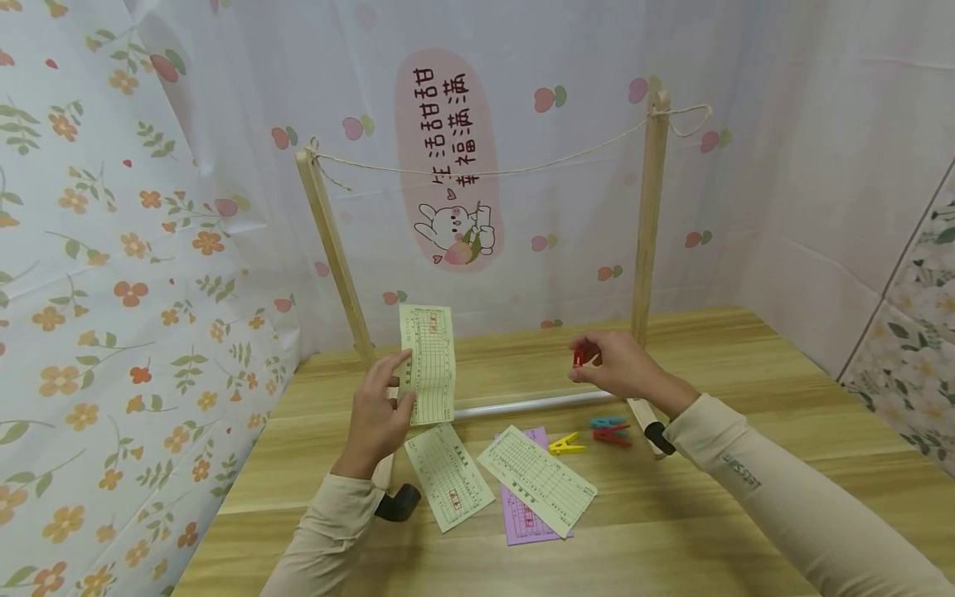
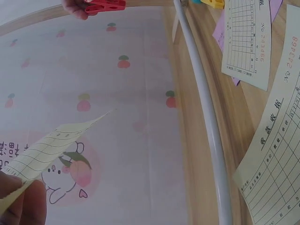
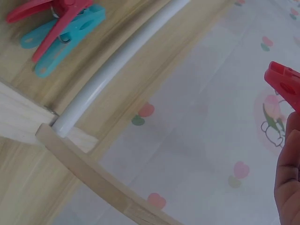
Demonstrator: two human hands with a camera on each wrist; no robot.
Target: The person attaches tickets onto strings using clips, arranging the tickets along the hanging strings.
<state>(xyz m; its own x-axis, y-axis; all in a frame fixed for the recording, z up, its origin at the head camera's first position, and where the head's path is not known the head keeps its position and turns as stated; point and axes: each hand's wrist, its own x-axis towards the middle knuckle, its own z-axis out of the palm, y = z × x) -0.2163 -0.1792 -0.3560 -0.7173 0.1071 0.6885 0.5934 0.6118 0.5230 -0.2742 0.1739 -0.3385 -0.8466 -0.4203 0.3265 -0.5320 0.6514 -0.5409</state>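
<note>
My left hand [image 1: 383,412] pinches a pale green receipt slip [image 1: 430,365] by its left edge and holds it upright above the table. In the left wrist view the slip [image 2: 51,145] looks slightly bent. A red clothespin [image 1: 578,359] is pinched in my right hand [image 1: 615,365], raised near the right post; its end [image 3: 283,79] points away from the fingers in the right wrist view. Two more green slips lie on the table, one at the left [image 1: 450,478] and one [image 1: 539,481] across a purple slip [image 1: 515,522]. Yellow [image 1: 567,444], blue [image 1: 606,422] and red [image 1: 612,435] clothespins lie beside them.
A string [image 1: 507,171] sags between a left wooden post [image 1: 333,249] and a right wooden post [image 1: 649,224]. A white rod [image 1: 537,405] joins the posts low down. Black-tipped feet [image 1: 399,503] stick out toward me. A printed curtain [image 1: 567,249] hangs behind the table [image 1: 709,514].
</note>
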